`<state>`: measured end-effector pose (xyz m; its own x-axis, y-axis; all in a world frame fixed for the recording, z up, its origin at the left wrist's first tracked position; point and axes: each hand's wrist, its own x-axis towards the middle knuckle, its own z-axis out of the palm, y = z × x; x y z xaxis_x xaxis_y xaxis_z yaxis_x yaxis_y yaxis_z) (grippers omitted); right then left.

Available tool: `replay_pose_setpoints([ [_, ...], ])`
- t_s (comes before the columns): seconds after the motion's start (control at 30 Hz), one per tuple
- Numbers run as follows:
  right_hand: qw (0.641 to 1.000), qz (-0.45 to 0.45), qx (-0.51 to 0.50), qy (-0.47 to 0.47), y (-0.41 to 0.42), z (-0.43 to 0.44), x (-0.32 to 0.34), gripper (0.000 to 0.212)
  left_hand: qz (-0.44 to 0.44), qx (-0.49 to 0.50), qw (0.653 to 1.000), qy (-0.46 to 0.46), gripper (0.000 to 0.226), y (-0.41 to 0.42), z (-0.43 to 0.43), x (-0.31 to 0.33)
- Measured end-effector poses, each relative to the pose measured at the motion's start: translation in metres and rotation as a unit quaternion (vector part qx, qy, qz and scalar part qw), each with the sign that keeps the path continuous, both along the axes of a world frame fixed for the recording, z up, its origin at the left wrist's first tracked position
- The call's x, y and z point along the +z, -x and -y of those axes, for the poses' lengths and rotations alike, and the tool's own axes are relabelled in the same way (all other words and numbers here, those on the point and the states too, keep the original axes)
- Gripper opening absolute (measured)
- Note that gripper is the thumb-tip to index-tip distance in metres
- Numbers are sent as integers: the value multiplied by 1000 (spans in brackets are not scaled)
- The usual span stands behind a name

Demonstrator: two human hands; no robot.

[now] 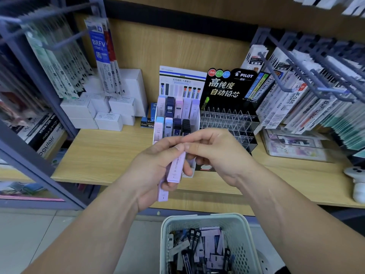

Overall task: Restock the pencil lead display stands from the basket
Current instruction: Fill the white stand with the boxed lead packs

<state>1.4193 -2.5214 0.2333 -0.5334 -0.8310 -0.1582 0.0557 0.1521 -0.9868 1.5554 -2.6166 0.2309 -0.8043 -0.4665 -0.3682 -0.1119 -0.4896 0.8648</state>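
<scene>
- The wooden shelf (102, 155) runs across your view from 9 to 3 o'clock, and both your hands are in front of its edge.
- The basket (244, 244) stands at 6 o'clock, below your wrists, with many lead cases lying mixed inside.
- The black stand (227, 86) is at 1 o'clock from your hands and shows rows of clear compartments.
- The white stand (181, 78) is at 12 o'clock, just beside the black one, with upright cases in two rows.
- Your left hand (156, 165) has its fingers curled round two lilac cases.
- Your right hand (215, 153) pinches the top end of the front lilac case (176, 167) between thumb and forefinger.
- The second lilac case (163, 192) lies behind the first and sticks out toward 6 o'clock.
</scene>
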Motion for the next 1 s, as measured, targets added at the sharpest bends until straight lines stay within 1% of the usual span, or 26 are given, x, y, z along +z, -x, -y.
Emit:
replay_pose_setpoints([
  [0.1, 1000, 26, 1, -3, 2, 1, 3, 14, 14, 1, 1000, 5, 29, 1, -1, 1],
  [0.17, 999, 14, -41, 17, 13, 1, 4, 16, 52, 28, 998, -11, 31, 2, 2, -3],
  [0.2, 997, -18, -67, 22, 20, 0, 3, 17, 69, 51, 996, -25, 25, 2, 6, -6],
  [0.27, 988, -116, -100, 14, 35, -2, -3, 19, 77, 89, 992, -55, 13, 1, 12, -9],
  [0.33, 975, -193, -108, -3, 42, -3, -13, 20, 64, 96, 991, -70, 9, 0, 14, -7],
  [0.4, 959, -265, -96, -31, 41, -2, -23, 16, 50, 84, 992, -78, 8, 0, 14, -5],
  [0.47, 931, -353, -77, -49, 38, 2, -33, 14, 34, 73, 993, -86, 7, 0, 12, -3],
  [0.53, 894, -444, -45, -48, 38, 6, -41, 12, 17, 70, 992, -101, 5, 0, 13, -2],
  [0.57, 875, -482, -25, -49, 39, 7, -46, 11, 6, 72, 991, -109, 9, -1, 15, -2],
  [0.67, 833, -550, 15, -56, 41, 8, -59, 11, -35, 82, 989, -119, 19, -4, 17, 2],
  [0.73, 817, -575, 9, -51, 40, 8, -65, 11, -46, 102, 988, -107, 21, -5, 17, 3],
  [0.8, 806, -590, -8, -45, 37, 8, -68, 12, -35, 114, 991, -68, 16, -4, 16, 3],
  [0.9, 807, -588, -28, -40, 35, 10, -69, 15, 21, 105, 994, 15, 13, -4, 16, -1],
  [1.0, 810, -585, -27, -45, 35, 9, -68, 16, 78, 115, 987, 85, 9, -5, 16, -8],
])
